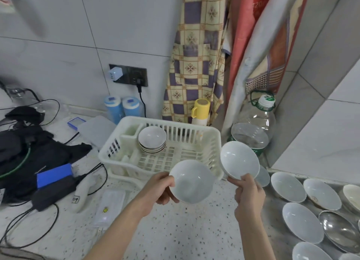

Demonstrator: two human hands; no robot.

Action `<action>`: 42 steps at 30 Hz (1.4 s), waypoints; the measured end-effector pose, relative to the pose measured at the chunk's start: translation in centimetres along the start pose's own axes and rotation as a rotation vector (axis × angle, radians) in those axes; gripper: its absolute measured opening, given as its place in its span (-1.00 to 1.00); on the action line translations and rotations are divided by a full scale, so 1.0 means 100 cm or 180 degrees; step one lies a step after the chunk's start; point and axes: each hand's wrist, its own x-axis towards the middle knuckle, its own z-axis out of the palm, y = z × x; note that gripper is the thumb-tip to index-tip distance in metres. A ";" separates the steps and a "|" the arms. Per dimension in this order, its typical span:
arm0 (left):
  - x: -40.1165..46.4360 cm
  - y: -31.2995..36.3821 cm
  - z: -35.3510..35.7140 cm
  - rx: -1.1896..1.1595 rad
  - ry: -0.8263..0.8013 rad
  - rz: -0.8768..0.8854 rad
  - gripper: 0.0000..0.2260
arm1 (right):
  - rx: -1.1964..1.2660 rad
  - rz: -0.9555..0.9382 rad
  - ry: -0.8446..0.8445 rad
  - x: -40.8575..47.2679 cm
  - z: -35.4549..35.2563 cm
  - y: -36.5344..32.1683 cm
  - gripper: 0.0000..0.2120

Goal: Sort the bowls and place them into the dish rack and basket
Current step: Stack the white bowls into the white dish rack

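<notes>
Over the tabletop, two bowls head rackward!
Left hand grips one white bowl, right hand another; best nest them gently onto the dish rack stack.

Rack right half free; 1 bowl stack back-left.
</notes>
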 end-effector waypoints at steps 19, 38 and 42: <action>0.054 0.021 -0.136 -0.0360 0.1331 0.0368 -0.85 | -0.1031 -0.0076 -0.0463 0.044 0.157 0.054 -0.52; 0.098 0.002 -0.152 -0.0498 0.2010 0.0916 -0.81 | -0.2051 0.0583 -0.0636 0.089 0.193 0.083 -0.47; 0.095 0.002 -0.151 -0.0572 0.2019 0.0985 -0.80 | -0.2171 0.0516 -0.0692 0.089 0.192 0.083 -0.42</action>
